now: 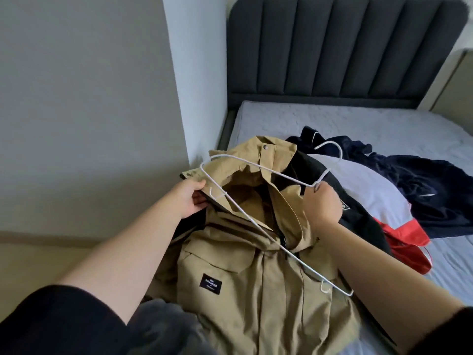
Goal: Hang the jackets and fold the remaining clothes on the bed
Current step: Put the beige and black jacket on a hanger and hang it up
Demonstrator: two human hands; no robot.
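Note:
A tan hooded jacket (258, 285) lies on the near left part of the bed, a black label on its chest. My left hand (190, 198) grips the jacket's collar edge at the left. My right hand (321, 206) holds a white wire hanger (245, 213) by its neck, just under the hook. The hanger lies slanted across the open hood and chest; its far corner is close to my left hand's fingers.
A pile of clothes lies behind the jacket: a black garment (358, 213), a white, navy and red one (399, 226) and dark navy fabric (422, 180). The bare mattress (371, 121) reaches a dark padded headboard (345, 52). A grey wall (89, 98) stands left.

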